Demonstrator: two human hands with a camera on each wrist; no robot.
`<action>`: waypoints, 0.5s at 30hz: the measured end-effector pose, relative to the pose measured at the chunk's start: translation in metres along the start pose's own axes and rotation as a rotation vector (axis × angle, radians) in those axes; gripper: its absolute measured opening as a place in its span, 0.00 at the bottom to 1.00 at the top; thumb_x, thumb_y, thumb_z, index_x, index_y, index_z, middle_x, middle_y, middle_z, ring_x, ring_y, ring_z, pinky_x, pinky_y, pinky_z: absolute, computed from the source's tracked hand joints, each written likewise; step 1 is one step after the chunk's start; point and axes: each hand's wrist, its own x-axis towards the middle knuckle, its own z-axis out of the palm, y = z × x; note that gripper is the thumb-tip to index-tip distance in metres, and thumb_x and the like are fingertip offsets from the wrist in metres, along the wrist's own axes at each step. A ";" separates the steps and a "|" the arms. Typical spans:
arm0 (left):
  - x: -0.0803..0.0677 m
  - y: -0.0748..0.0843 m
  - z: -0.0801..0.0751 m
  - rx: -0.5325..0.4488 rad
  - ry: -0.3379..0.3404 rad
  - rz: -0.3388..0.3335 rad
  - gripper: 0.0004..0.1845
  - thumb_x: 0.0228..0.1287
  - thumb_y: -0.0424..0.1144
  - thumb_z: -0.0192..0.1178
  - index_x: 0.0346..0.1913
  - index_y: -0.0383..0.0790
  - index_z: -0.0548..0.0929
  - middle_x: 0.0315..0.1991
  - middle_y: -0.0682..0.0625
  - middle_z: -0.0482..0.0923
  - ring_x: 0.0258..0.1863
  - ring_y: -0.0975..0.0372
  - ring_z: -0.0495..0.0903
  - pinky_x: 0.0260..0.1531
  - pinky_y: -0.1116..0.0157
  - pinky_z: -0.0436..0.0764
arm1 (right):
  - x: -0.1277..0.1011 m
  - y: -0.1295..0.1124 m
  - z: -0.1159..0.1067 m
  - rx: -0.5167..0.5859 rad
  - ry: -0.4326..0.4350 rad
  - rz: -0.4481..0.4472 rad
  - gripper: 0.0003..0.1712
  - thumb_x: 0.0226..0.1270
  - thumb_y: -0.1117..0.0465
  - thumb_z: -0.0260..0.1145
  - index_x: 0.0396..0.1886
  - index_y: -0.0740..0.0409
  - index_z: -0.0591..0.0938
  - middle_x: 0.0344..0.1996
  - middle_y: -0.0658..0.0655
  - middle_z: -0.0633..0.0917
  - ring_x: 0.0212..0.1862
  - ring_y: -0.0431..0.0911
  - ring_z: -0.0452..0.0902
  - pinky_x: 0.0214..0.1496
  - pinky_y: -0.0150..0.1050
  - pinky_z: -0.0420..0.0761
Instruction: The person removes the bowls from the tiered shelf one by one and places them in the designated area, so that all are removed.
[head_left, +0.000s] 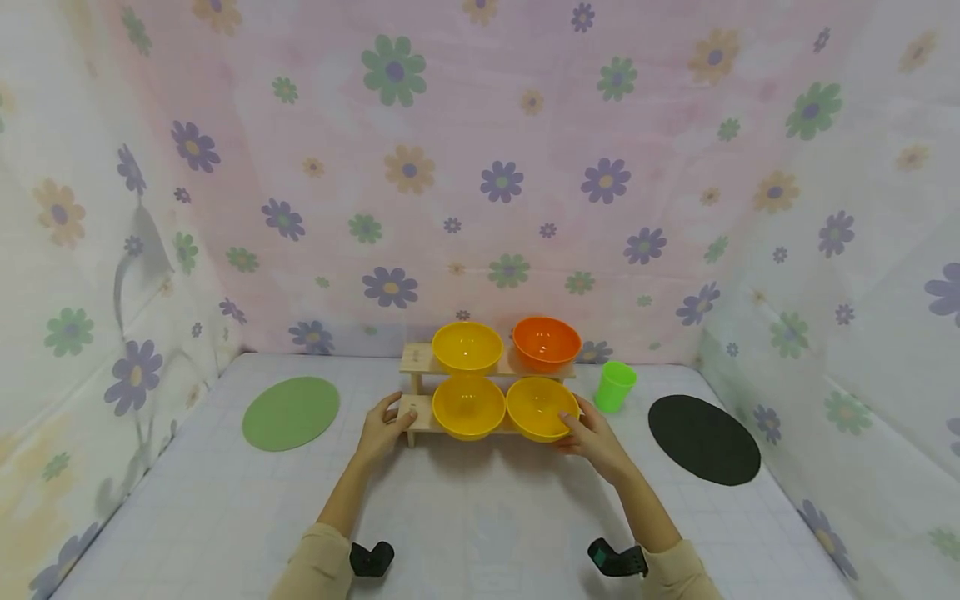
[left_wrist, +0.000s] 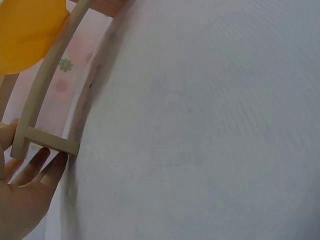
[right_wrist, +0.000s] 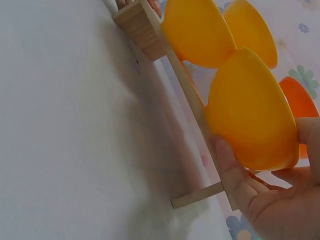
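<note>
A two-tier wooden rack stands at the table's middle back. Its upper shelf carries a yellow bowl and an orange bowl. Two more yellow bowls sit on the lower shelf. My left hand grips the left end of the lower shelf, thumb on top. In the left wrist view its fingers touch the rack's foot bar. My right hand holds the lower right yellow bowl. In the right wrist view, thumb and fingers wrap round that bowl.
A green cup stands just right of the rack. A round green mat lies at the left, a black oval mat at the right. Flowered cloth walls enclose the white table on three sides.
</note>
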 end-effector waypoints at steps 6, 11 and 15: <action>0.000 -0.006 0.001 -0.030 -0.005 0.001 0.32 0.66 0.34 0.57 0.68 0.25 0.59 0.56 0.22 0.68 0.54 0.38 0.73 0.53 0.53 0.77 | 0.000 0.000 0.004 0.104 0.004 0.048 0.33 0.75 0.60 0.44 0.75 0.59 0.46 0.63 0.73 0.64 0.38 0.49 0.81 0.47 0.46 0.83; 0.003 -0.012 0.000 -0.033 0.007 0.003 0.32 0.65 0.36 0.58 0.68 0.28 0.60 0.57 0.24 0.69 0.56 0.39 0.72 0.54 0.53 0.76 | -0.002 -0.003 0.003 0.174 -0.012 0.076 0.34 0.73 0.63 0.42 0.75 0.57 0.43 0.68 0.71 0.56 0.41 0.49 0.81 0.49 0.45 0.82; 0.004 -0.014 0.000 -0.051 0.023 0.003 0.32 0.65 0.36 0.59 0.68 0.29 0.61 0.56 0.24 0.70 0.55 0.40 0.73 0.54 0.54 0.77 | -0.005 -0.004 0.002 0.202 -0.010 0.083 0.34 0.73 0.64 0.41 0.75 0.56 0.44 0.70 0.69 0.53 0.43 0.50 0.80 0.50 0.45 0.81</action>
